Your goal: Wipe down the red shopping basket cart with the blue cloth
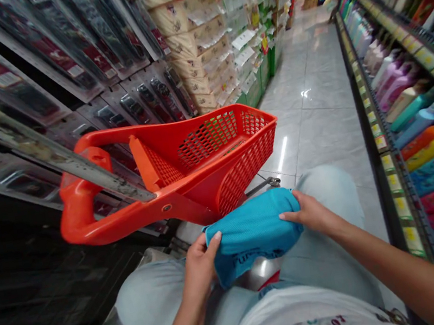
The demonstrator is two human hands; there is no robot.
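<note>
I hold a folded blue mesh cloth item (252,231) with dark printed lettering across my lap, low in the middle of the view. My left hand (200,266) grips its left end, thumb on top and fingers wrapped under. My right hand (311,212) clasps its right end, fingers curled over the edge. Just beyond the cloth stands a red plastic shopping basket (242,166) with a long red handle (84,205) reaching to the left; nothing shows inside it. My knees in pale jeans are below the cloth.
Shelves on the left hold hanging blister-packed goods (134,107) and stacked beige packs (197,39). The right shelves (433,150) carry colourful packets with yellow price labels. A glossy tiled aisle (314,97) runs ahead between them.
</note>
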